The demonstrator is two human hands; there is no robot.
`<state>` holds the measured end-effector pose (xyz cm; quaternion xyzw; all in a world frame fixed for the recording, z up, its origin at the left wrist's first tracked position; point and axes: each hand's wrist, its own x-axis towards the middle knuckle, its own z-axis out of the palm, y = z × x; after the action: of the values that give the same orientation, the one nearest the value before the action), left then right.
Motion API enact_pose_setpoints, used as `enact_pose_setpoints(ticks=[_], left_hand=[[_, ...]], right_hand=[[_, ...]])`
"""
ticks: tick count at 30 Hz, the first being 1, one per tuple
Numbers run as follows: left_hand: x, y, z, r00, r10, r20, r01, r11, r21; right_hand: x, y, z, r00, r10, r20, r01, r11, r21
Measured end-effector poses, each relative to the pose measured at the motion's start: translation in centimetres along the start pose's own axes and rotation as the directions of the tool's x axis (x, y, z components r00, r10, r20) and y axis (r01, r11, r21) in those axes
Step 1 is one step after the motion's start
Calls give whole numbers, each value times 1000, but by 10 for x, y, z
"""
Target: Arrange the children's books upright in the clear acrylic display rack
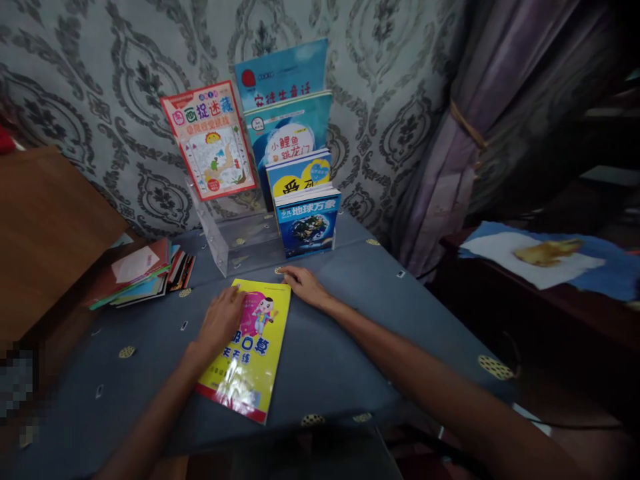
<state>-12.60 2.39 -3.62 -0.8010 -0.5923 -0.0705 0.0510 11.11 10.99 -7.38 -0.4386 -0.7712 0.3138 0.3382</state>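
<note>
Now, at the far left, the view is being filled by a brown board (pixel 50 233), and beside it a loose pile of books (pixel 143 267) is being held up by the table (pixel 360 347). Next, a red-bordered book (pixel 213 143) is being propped, tilted, by the clear rack (pixel 213 233). In front, the left hand (pixel 223 320) is being rested flat, fingers close together, over the upper left of the yellow book (pixel 255 347), which is being kept flat near the table's front edge. Behind, blue books (pixel 310 227) are being stood upright in tiers. The top right corner is being touched by the right hand (pixel 305 285), fingers narrow; whether it is being pinched cannot be told. Farther right, a purple curtain (pixel 445 173) is being gathered by a tie (pixel 467 125).
</note>
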Motion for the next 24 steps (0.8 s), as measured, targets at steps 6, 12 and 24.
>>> enact_pose_setpoints(ticks=[6,12,24], left_hand=[[17,85,-7,1000,4,15,-5,998,68],[31,109,2,999,-41,15,37,979,202],[33,89,12,990,-98,-102,60,944,-323]], right_hand=[[1,2,-4,999,25,-44,-18,990,138],[-5,7,-9,997,-5,-71,22,971,240],[-8,8,-19,993,19,-113,14,958,288]])
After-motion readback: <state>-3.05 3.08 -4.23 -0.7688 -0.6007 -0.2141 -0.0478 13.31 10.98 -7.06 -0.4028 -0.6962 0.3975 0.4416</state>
